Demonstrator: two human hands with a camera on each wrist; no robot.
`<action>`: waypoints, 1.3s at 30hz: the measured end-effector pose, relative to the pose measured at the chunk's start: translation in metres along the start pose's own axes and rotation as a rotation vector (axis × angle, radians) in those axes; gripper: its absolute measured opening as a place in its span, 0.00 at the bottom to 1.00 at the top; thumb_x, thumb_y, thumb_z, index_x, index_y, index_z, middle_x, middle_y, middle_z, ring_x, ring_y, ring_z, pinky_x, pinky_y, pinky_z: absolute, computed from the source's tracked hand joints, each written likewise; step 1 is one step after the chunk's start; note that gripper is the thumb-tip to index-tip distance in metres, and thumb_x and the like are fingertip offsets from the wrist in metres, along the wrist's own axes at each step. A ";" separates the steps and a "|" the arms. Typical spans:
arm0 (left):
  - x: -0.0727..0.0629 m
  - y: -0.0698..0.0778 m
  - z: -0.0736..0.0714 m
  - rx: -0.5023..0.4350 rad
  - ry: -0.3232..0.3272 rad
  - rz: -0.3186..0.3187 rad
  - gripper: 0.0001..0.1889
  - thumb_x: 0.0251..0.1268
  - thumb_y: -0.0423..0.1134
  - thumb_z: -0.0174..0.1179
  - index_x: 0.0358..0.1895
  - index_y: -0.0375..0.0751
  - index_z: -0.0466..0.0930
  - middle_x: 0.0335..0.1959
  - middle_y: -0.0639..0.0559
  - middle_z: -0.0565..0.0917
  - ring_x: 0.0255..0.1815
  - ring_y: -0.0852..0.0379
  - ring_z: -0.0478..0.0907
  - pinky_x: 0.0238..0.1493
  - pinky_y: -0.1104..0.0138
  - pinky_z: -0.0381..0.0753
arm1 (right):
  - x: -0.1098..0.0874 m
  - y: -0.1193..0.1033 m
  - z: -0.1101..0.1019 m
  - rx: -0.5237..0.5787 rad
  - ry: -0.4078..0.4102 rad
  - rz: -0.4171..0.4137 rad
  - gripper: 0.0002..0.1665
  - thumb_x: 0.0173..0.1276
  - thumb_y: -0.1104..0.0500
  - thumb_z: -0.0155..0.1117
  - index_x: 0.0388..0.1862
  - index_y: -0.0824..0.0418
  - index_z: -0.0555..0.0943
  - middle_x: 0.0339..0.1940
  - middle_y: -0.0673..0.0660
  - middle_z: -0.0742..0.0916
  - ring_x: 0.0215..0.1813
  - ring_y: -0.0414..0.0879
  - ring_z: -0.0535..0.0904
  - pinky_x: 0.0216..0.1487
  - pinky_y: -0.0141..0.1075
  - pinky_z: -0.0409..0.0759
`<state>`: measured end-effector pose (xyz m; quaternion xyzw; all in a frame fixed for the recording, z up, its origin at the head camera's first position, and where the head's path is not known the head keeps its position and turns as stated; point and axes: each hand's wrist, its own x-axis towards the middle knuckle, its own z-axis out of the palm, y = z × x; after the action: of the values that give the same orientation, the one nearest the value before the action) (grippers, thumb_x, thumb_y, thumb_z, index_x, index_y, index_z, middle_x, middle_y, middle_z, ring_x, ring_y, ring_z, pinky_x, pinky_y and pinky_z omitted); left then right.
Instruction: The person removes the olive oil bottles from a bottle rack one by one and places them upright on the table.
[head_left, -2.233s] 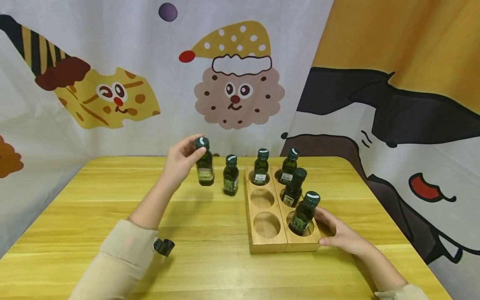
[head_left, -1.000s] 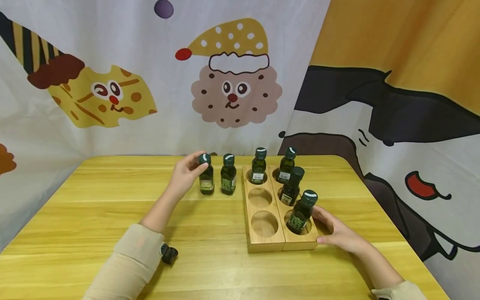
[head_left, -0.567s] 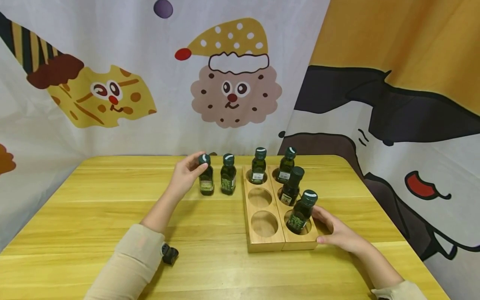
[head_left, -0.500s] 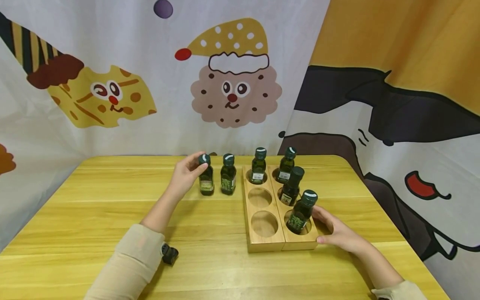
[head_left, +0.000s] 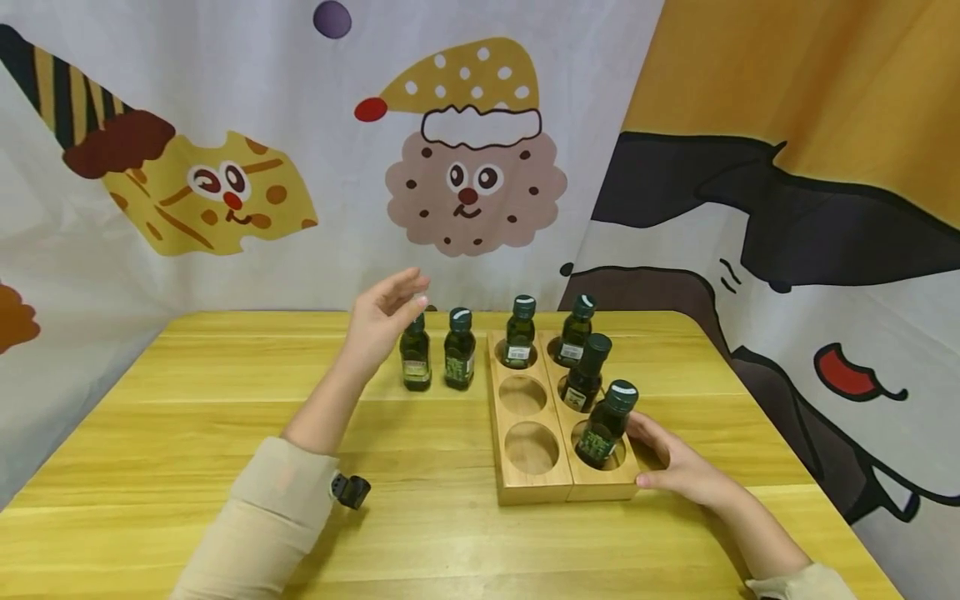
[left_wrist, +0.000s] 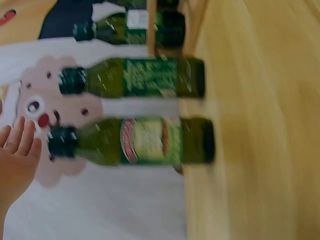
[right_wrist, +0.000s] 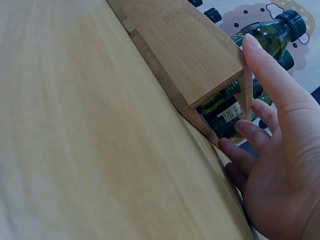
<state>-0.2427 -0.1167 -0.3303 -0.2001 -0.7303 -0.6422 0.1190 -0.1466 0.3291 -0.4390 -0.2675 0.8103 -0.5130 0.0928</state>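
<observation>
Green glass, upright on the yellow wooden desk (head_left: 225, 408): that's the small bottle with the yellow-and-red label (head_left: 416, 367), and the left hand (head_left: 381, 318) is right over it, fingers loosely spread, nothing in them. The bottle's long axis runs straight up, its dark green screw cap (left_wrist: 62, 141) just beside those fingertips (left_wrist: 35, 148); the left wrist view is blurred, yet there seems to be a slim gap. Left is clearly the nearer hand! Just to its right stands a second green glass bottle with a green label (head_left: 459, 354), near the blond wooden rack with round holes (head_left: 534, 493). Four more dark green bottles (head_left: 519, 337) stand in that rack. And over there, the right hand (head_left: 681, 473) holds the rack's near right corner, thumb and bent fingers against the wood.
</observation>
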 end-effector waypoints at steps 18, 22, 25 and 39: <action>0.005 0.025 0.095 -0.115 -0.087 -0.033 0.29 0.65 0.40 0.63 0.68 0.44 0.68 0.63 0.53 0.74 0.64 0.57 0.69 0.64 0.63 0.66 | -0.001 0.002 0.000 -0.013 -0.004 -0.005 0.50 0.61 0.59 0.69 0.75 0.68 0.52 0.67 0.74 0.67 0.65 0.31 0.63 0.62 0.23 0.57; 0.009 0.017 0.107 -0.113 -0.073 -0.063 0.30 0.64 0.41 0.64 0.69 0.45 0.67 0.66 0.55 0.72 0.66 0.58 0.66 0.65 0.63 0.65 | 0.000 0.000 0.000 -0.012 -0.002 -0.009 0.50 0.61 0.60 0.70 0.75 0.68 0.52 0.67 0.74 0.67 0.65 0.31 0.63 0.62 0.23 0.57; 0.012 0.011 0.113 -0.091 -0.053 -0.098 0.30 0.64 0.42 0.64 0.69 0.47 0.67 0.66 0.58 0.71 0.67 0.59 0.65 0.65 0.65 0.64 | 0.000 0.000 0.001 -0.012 -0.009 -0.013 0.50 0.61 0.60 0.69 0.75 0.68 0.52 0.68 0.74 0.66 0.66 0.32 0.63 0.62 0.23 0.57; 0.025 -0.011 0.136 -0.015 -0.048 -0.187 0.34 0.66 0.40 0.62 0.73 0.44 0.59 0.70 0.52 0.65 0.71 0.56 0.58 0.68 0.66 0.58 | 0.001 0.002 -0.001 -0.010 0.003 0.005 0.51 0.59 0.61 0.70 0.75 0.68 0.52 0.68 0.73 0.66 0.65 0.32 0.63 0.62 0.22 0.56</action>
<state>-0.2584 0.0201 -0.3492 -0.1473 -0.7436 -0.6510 0.0393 -0.1481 0.3299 -0.4406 -0.2650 0.8137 -0.5092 0.0916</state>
